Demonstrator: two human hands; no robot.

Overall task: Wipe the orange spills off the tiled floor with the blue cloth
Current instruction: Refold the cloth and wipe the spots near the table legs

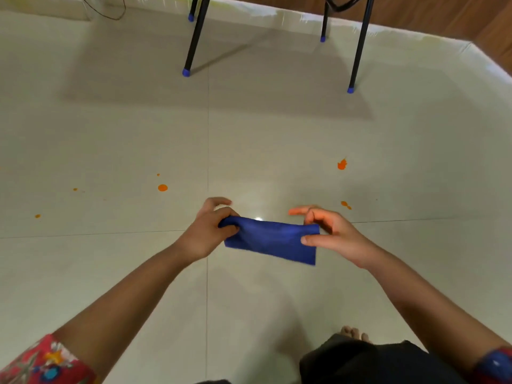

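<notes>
I am holding the blue cloth (pixel 270 239) stretched between both hands above the tiled floor (pixel 138 139). My left hand (pixel 209 231) is gripping its bunched left end with fingers curled tight. My right hand (pixel 333 235) is pinching its right edge between thumb and forefinger, the other fingers lifting loosely apart. Orange spills (pixel 162 187) are lying beyond, on both sides.
</notes>
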